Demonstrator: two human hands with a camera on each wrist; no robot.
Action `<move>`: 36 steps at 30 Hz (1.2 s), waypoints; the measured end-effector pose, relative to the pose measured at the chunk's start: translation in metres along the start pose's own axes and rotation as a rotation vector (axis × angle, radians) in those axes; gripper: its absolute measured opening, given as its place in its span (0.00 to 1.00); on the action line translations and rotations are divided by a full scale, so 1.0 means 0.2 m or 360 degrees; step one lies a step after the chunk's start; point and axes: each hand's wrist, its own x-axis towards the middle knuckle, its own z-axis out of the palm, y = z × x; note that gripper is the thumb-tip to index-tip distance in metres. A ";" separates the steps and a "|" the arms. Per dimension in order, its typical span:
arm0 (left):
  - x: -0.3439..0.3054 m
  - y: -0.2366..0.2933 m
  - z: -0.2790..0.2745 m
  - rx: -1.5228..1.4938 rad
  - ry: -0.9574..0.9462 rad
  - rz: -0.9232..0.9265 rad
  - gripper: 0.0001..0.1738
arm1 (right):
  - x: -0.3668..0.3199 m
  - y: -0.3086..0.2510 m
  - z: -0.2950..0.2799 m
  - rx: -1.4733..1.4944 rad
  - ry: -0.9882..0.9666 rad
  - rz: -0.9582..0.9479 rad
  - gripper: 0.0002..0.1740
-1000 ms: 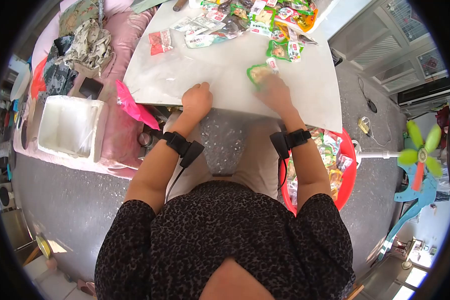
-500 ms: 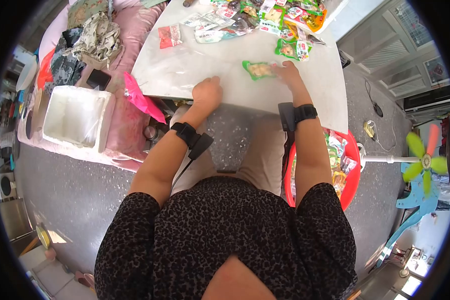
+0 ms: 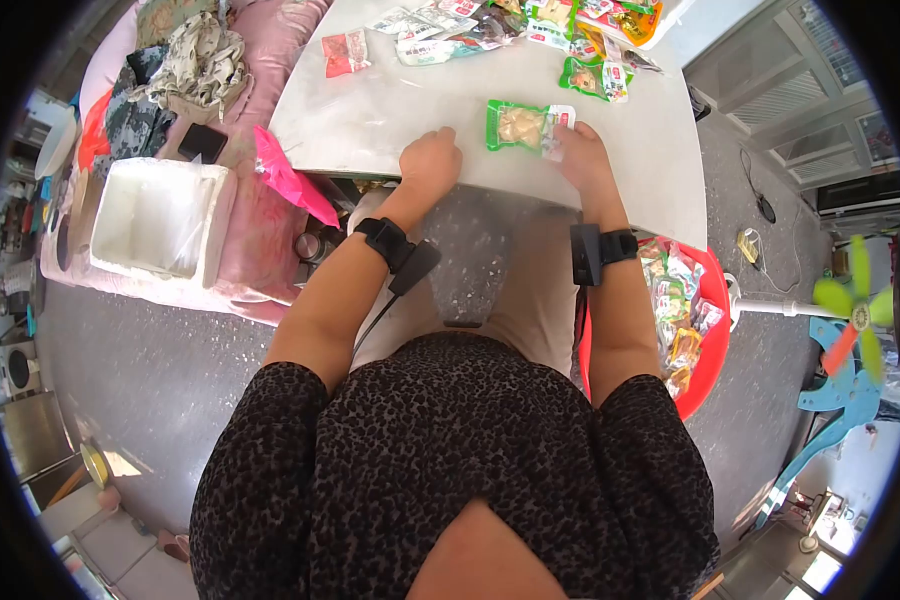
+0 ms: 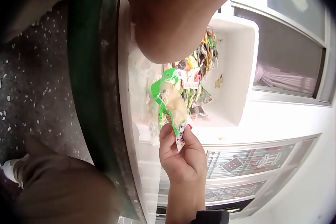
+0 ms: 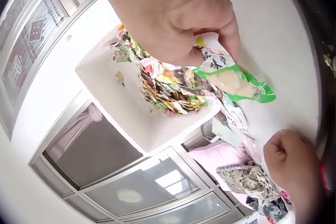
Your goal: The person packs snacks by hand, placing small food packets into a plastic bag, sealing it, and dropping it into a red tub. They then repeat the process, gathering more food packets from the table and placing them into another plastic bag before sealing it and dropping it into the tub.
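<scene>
My right hand point(image 3: 585, 160) pinches a clear, green-edged snack packet point(image 3: 518, 125) by its white printed end. Pale pieces of food show through the film. In the right wrist view that end of the packet point(image 5: 231, 83) sits between thumb and fingers, its green-edged body reaching out over the tabletop. At the table's near edge, left of the packet, rests my left hand point(image 3: 432, 162); in the right wrist view this left hand point(image 5: 289, 153) has its fingers curled in and holds nothing.
Several snack packets point(image 3: 595, 78) lie across the far part of the white table point(image 3: 400, 110), with a red-and-white packet point(image 3: 345, 53) at the left. A red basin point(image 3: 715, 360) of packets stands below at the right. Packets fill part of a foam box point(image 5: 163, 129) behind.
The right hand moves from over the packet to its right end, and the packet turns from blurred to plainly visible, its printed end in the fingers. The left hand stays at the table edge.
</scene>
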 end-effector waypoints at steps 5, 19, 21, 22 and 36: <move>-0.01 0.04 -0.01 -0.0020 0.0006 -0.0005 0.07 | -0.07 0.03 -0.01 0.0206 -0.0138 0.0000 0.06; -0.03 0.09 -0.02 -0.0292 -0.0050 -0.0055 0.08 | -0.14 -0.04 0.02 -0.0132 -0.0176 0.0181 0.08; -0.05 0.11 -0.02 -0.0235 -0.0026 0.0059 0.08 | -0.16 -0.01 0.00 -0.0098 -0.0190 0.0194 0.08; -0.05 0.13 -0.03 -0.0182 -0.0044 0.0079 0.08 | -0.16 -0.01 0.00 -0.0067 -0.0183 0.0180 0.08; -0.07 0.24 -0.10 0.0086 -0.0087 0.0256 0.06 | -0.22 0.09 0.11 0.0263 0.0078 0.0011 0.04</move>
